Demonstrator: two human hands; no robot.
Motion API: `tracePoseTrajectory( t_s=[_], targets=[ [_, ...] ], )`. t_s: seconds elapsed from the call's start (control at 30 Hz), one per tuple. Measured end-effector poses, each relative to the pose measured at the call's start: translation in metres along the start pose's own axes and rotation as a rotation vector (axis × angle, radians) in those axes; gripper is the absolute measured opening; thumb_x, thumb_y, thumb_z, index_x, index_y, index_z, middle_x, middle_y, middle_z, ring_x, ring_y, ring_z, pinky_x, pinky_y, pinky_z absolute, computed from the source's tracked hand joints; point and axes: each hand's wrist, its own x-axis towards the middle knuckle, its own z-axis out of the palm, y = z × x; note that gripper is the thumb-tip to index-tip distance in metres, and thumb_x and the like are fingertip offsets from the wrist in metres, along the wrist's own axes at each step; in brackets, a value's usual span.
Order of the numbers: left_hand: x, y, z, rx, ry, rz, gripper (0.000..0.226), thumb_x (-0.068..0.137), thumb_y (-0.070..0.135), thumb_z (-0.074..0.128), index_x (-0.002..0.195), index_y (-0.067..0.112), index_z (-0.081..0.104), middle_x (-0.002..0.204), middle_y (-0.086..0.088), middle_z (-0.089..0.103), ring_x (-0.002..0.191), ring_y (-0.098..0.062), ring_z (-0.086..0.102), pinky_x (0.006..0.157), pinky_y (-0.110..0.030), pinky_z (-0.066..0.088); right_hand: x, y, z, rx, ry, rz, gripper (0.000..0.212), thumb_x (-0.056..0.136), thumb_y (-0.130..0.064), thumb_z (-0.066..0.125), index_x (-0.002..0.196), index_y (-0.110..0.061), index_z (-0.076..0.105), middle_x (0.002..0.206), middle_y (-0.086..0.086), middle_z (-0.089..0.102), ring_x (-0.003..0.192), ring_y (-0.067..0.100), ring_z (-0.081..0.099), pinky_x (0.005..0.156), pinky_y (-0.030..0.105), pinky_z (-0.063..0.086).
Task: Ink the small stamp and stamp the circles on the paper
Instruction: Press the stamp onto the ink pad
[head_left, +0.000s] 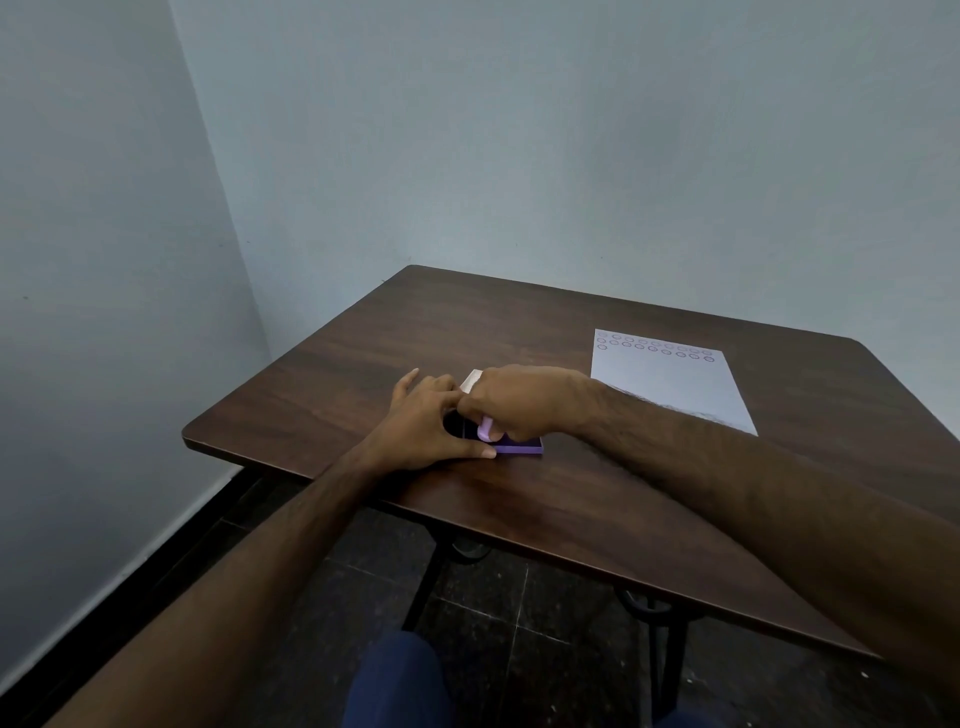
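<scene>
— Small stamp (486, 428): pale lilac, just left of frame centre, gripped in the right hand (524, 400), pressed down onto the purple ink pad (519, 446).

— And the left hand (423, 423)?

— Spread open, flat against the pad's left side, thumb along the near edge — bracing, not gripping. Touching the right hand at the knuckles.

— Right hand's closure?

— Curled tight around the stamp; only the lower stem visible beneath the fingers.

— Paper (670, 384)?

— Right of centre on the brown table (322, 374), well apart from both hands. Rows of circles (653, 345) along the far edge; stamped or not — cannot tell. Pale lid-like piece (471, 381) just behind the hands.
</scene>
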Motion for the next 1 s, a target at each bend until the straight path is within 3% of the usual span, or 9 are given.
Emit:
tracePoseTrajectory(
  t_s=[0.1, 0.17, 0.27, 0.43, 0.53, 0.7, 0.8, 0.87, 1.0],
  targets=[
    [0.000, -0.002, 0.001, -0.005, 0.003, 0.004, 0.040, 0.063, 0.069, 0.077, 0.090, 0.043, 0.062, 0.094, 0.010, 0.056, 0.100, -0.006, 0.051, 0.119, -0.044, 0.009, 0.004, -0.001, 0.002, 0.000, 0.016, 0.042, 0.017, 0.091, -0.016, 0.061, 0.105, -0.007, 0.064, 0.102, 0.010, 0.069, 0.091, 0.026, 0.063, 0.079, 0.037, 0.052],
    [0.000, -0.002, 0.002, 0.001, 0.004, 0.000, 0.044, 0.063, 0.070, 0.076, 0.089, 0.036, 0.065, 0.092, 0.009, 0.055, 0.099, -0.007, 0.051, 0.119, -0.044, 0.010, 0.005, -0.001, 0.001, -0.035, 0.001, 0.003, 0.014, 0.091, -0.013, 0.060, 0.102, -0.007, 0.063, 0.101, 0.010, 0.066, 0.091, 0.025, 0.060, 0.076, 0.034, 0.049],
    [0.001, -0.003, 0.002, 0.001, 0.005, 0.006, 0.041, 0.063, 0.074, 0.072, 0.086, 0.041, 0.062, 0.090, 0.010, 0.054, 0.097, -0.006, 0.051, 0.118, -0.045, 0.011, 0.001, 0.002, 0.001, -0.038, 0.004, -0.044, 0.008, 0.089, -0.007, 0.058, 0.096, -0.006, 0.063, 0.095, 0.010, 0.066, 0.088, 0.027, 0.060, 0.071, 0.033, 0.045],
    [0.000, -0.005, 0.003, -0.015, 0.018, 0.020, 0.045, 0.060, 0.076, 0.070, 0.090, 0.044, 0.066, 0.092, 0.012, 0.055, 0.101, -0.006, 0.051, 0.118, -0.043, 0.008, 0.006, -0.001, -0.001, 0.013, 0.009, 0.037, 0.011, 0.087, -0.015, 0.063, 0.094, -0.006, 0.064, 0.100, 0.010, 0.067, 0.089, 0.026, 0.063, 0.076, 0.039, 0.052],
    [0.000, -0.005, 0.003, -0.016, 0.009, 0.014, 0.043, 0.060, 0.078, 0.069, 0.086, 0.045, 0.062, 0.090, 0.013, 0.054, 0.098, -0.004, 0.050, 0.118, -0.042, 0.009, 0.006, 0.001, -0.001, 0.023, -0.034, 0.006, 0.007, 0.090, -0.012, 0.061, 0.085, -0.011, 0.056, 0.091, 0.005, 0.061, 0.088, 0.025, 0.060, 0.072, 0.033, 0.046],
    [0.001, -0.001, 0.002, 0.008, -0.013, 0.019, 0.058, 0.060, 0.080, 0.065, 0.097, 0.036, 0.069, 0.100, 0.010, 0.059, 0.105, -0.007, 0.052, 0.119, -0.043, 0.008, -0.007, 0.005, 0.005, 0.177, 0.054, 0.038, 0.008, 0.090, -0.010, 0.060, 0.093, -0.004, 0.063, 0.087, 0.004, 0.063, 0.082, 0.022, 0.058, 0.063, 0.022, 0.035],
    [0.001, 0.002, -0.001, 0.037, -0.030, 0.010, 0.069, 0.060, 0.083, 0.059, 0.111, 0.037, 0.067, 0.104, 0.012, 0.057, 0.111, -0.006, 0.050, 0.118, -0.044, 0.007, -0.027, 0.010, 0.009, 0.312, 0.212, 0.122, 0.013, 0.085, -0.018, 0.068, 0.086, -0.006, 0.065, 0.073, -0.008, 0.056, 0.070, 0.015, 0.052, 0.058, 0.024, 0.034],
    [0.001, 0.003, -0.002, 0.063, -0.063, 0.007, 0.069, 0.063, 0.084, 0.057, 0.117, 0.041, 0.063, 0.106, 0.014, 0.054, 0.113, -0.005, 0.047, 0.116, -0.044, 0.008, -0.050, 0.020, 0.015, 0.459, 0.436, 0.241, 0.018, 0.082, -0.027, 0.075, 0.089, -0.010, 0.072, 0.081, -0.003, 0.067, 0.075, 0.015, 0.059, 0.064, 0.027, 0.042],
    [0.002, 0.006, -0.002, 0.084, -0.046, 0.030, 0.058, 0.073, 0.083, 0.052, 0.117, 0.045, 0.055, 0.109, 0.019, 0.052, 0.114, -0.002, 0.046, 0.114, -0.043, 0.015, -0.112, 0.049, 0.032, 1.114, 0.928, 0.499, 0.020, 0.079, -0.028, 0.080, 0.096, -0.018, 0.078, 0.098, 0.004, 0.076, 0.082, 0.006, 0.063, 0.071, 0.018, 0.048]
  ],
)
